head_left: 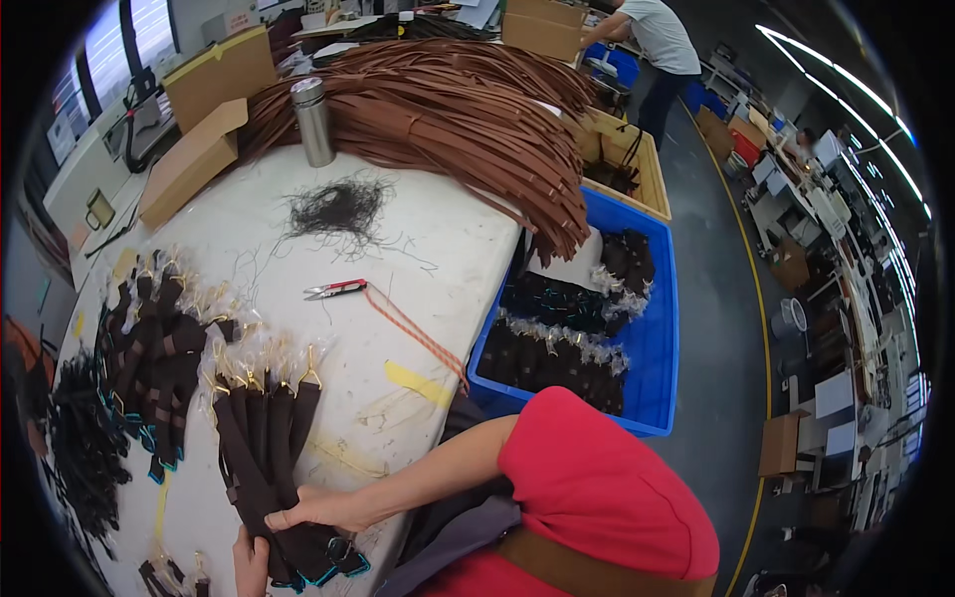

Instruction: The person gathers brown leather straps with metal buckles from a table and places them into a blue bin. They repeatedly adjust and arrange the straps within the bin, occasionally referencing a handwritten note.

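Observation:
A bundle of dark brown straps (261, 438) lies on the white table near its front. Gold-coloured metal hooks wrapped in clear plastic (264, 366) are at the far end, and teal edging shows at the near end. Across the lower part of this bundle, my right hand (320, 507) is closed with its thumb on top. My left hand (251, 565) is closed at the left edge of the same straps, low in the view; part of its fingers is hidden. Beside the bundle on the left lies another pile of similar straps (164, 343).
Red-handled thread snips (343, 289) on an orange cord, a tangle of black threads (341, 207) and a steel flask (313, 124) stand or lie on the table (264, 184). Brown strips (438, 119) are heaped behind. A blue crate (657, 398) of bundles is at the right. A person (665, 45) stands beyond.

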Demonstrator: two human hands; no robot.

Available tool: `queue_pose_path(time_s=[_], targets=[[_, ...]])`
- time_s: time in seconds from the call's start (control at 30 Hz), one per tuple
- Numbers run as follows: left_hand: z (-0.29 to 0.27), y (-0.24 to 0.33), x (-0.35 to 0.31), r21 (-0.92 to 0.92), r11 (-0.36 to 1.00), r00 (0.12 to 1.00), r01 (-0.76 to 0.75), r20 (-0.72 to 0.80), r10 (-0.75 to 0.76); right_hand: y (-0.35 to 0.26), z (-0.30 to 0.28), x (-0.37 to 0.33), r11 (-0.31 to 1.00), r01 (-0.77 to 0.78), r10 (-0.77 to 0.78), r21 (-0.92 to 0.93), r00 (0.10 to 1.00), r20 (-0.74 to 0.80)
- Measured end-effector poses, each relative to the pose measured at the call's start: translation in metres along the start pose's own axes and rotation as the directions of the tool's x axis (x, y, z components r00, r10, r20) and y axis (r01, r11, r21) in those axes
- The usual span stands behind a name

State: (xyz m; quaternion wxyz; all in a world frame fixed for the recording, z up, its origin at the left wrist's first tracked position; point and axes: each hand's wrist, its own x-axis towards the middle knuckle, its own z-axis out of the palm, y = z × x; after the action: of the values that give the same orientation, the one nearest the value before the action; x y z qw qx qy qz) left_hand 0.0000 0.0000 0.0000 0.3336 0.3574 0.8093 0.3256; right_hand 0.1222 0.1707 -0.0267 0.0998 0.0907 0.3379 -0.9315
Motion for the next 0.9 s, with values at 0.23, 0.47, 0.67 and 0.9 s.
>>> queue_pose_path(time_s=[0.23, 0.47, 0.67, 0.9], targets=[[0.034, 0.024, -0.004, -0.174, 0.985, 1.000, -0.003, -0.014, 0.001, -0.007, 0.008, -0.029, 0.999, -0.037, 0.041, 0.037, 0.993, -0.115], [0.033, -0.003, -0.001, -0.768, 0.636, 0.984, 0.080, -0.041, -0.173, -0.009, 0.004, -0.023, 1.000, 0.016, -0.019, -0.025, 0.993, -0.117], [0.044, 0.008, -0.015, -0.684, 0.716, 0.975, 0.139, -0.034, -0.221, 0.000, -0.004, -0.017, 0.983, 0.148, -0.167, -0.111, 0.968, -0.185], [-0.002, 0.038, -0.043, -0.082, 0.886, 0.852, 0.457, -0.246, -0.462, -0.037, 0.025, -0.052, 0.899, 0.346, -0.376, -0.268, 0.924, -0.070]])
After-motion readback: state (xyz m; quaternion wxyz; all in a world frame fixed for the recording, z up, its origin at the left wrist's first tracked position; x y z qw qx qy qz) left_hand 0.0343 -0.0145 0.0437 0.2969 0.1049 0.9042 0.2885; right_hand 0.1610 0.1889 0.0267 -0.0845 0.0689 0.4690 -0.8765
